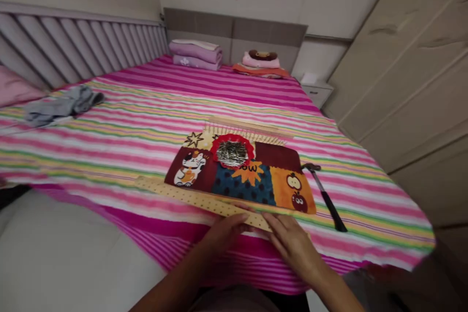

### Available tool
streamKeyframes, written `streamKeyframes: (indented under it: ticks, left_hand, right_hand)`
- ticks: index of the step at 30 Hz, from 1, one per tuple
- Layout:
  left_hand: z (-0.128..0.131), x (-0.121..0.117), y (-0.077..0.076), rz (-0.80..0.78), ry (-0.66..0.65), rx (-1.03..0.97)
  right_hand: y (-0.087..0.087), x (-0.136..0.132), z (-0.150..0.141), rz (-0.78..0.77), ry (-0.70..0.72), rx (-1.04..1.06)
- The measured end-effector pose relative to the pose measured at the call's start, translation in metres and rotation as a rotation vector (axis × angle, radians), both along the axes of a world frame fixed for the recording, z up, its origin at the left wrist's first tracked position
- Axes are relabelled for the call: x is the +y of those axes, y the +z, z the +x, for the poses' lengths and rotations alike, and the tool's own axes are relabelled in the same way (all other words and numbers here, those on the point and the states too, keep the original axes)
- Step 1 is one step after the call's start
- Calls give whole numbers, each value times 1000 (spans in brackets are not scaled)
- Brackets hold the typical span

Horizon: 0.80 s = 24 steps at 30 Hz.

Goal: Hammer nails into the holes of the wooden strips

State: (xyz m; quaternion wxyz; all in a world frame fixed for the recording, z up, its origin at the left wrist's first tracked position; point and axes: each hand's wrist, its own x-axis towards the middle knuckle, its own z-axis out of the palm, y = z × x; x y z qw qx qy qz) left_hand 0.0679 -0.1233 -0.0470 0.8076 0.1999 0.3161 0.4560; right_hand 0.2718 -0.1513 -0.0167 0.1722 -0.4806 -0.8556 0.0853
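Note:
A long, pale wooden strip with rows of small holes (183, 196) lies slanted across the front of the bed. My left hand (227, 229) grips its near edge, thumb on top. Close beside it, my right hand (294, 243) closes over the right part of the strip. Just beyond lies a patchwork mat (241, 185) with a cat and apple pictures. On the mat stands a red scalloped dish (251, 150) heaped with shiny metal nails (232, 152). A black-handled hammer (327, 200) rests right of the mat.
Behind the mat are wooden strips with a row of thin pins or nails (248, 132). The striped bedspread (139, 129) carries a grey cloth (64, 105) at left and folded bedding (197, 53) by the headboard (270, 36). A wardrobe (402, 73) stands at right.

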Motion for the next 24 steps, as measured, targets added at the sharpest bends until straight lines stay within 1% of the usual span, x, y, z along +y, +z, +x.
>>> streamKeyframes:
  ticks: [2,4,6,8,10,11,12,14,16,17,18,20,24]
  left_hand:
    - [0,9,5,-12,82,-16]
    - [-11,15,7,-46,179,-11]
    - [-30,18,6,-69,256,4]
    - [-53,19,6,-48,301,23]
    - [-74,20,7,18,317,28]
    - [-84,20,9,43,318,32]
    - [-92,20,10,56,317,37]
    - [-104,21,12,65,322,58]
    - [-110,23,13,68,352,73]
    - [-110,23,13,66,374,78]
    - [-109,24,12,59,399,84]
    - [-105,26,12,31,436,110]
    - [-97,28,14,-12,447,198]
  right_hand:
    - [-10,6,14,106,7,28]
    - [-15,10,30,148,-11,43]
    - [-16,10,44,114,-47,55]
    - [-13,7,53,10,-91,89]
    - [-8,2,57,-154,-149,169]
    - [-4,-1,58,-269,-172,226]
    - [1,-4,59,-412,-183,288]
    - [8,-9,61,-766,-183,419]
    - [13,-14,64,-1114,-173,550]
    - [14,-17,66,-1240,-179,612]
    - [14,-19,68,-1327,-194,668]
    - [12,-24,72,-1414,-233,748]
    - [11,-33,78,-1436,-336,813]
